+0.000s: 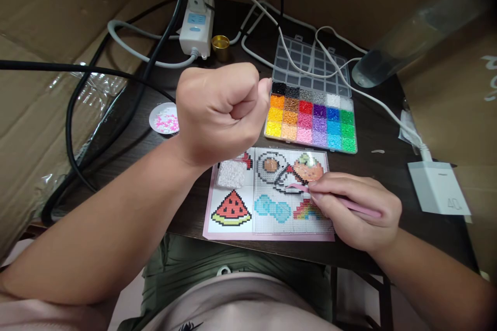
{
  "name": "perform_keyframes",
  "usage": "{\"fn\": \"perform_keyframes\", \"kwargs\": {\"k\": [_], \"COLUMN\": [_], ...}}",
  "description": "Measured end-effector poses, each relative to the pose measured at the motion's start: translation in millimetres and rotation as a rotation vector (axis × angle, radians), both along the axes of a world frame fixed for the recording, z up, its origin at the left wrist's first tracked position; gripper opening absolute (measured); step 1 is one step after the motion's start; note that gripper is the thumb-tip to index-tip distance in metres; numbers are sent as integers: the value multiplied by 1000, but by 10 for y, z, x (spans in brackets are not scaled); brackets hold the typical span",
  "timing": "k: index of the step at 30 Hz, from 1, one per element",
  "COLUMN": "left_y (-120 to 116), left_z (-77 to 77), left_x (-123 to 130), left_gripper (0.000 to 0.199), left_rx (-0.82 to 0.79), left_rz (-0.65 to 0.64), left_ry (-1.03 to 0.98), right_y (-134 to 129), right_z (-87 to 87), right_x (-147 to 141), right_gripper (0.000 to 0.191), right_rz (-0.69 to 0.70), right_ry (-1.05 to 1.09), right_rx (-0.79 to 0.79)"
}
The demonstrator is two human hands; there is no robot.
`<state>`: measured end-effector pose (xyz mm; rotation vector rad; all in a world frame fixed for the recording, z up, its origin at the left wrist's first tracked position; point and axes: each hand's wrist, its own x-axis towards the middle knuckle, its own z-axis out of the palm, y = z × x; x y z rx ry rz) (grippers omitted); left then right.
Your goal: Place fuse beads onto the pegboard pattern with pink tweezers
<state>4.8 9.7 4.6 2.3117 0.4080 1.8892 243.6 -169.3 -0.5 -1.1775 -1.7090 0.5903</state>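
My left hand (223, 111) is raised in a fist above the table, thumb side to the right; nothing shows inside it. My right hand (357, 212) grips pink tweezers (359, 208), whose tips rest over the clear pegboard (272, 225) near black beads. The pegboard lies on a printed pattern sheet (210, 225) showing a watermelon slice, a blue bow and an egg. A small clear box of white beads (232, 174) sits on the sheet's left part. Behind, the open bead case (310, 142) holds many colours in compartments.
Left of my fist is a round dish of pink and white beads (165, 120). A power strip (197, 26) and a gold cup (221, 48) stand behind. Cables cross the back. At right are a white charger (438, 189) and a clear cylinder (373, 70).
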Motion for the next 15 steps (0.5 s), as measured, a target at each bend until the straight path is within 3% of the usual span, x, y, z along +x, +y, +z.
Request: {"fn": "perform_keyframes", "kwargs": {"k": [5, 9, 15], "left_y": [-31, -21, -52], "left_z": [33, -4, -1], "left_x": [4, 6, 40], "left_gripper": [60, 61, 58], "left_rx": [-29, -6, -22], "left_rz": [-46, 20, 1], "left_ry": [-11, -6, -32], "right_y": [22, 43, -68], "right_z": [-54, -88, -179], "right_x": [-15, -14, -1], "right_gripper": [30, 32, 14], "right_rz": [-36, -40, -161], "right_ry": [48, 39, 75], "right_rx": [-30, -6, -67]}}
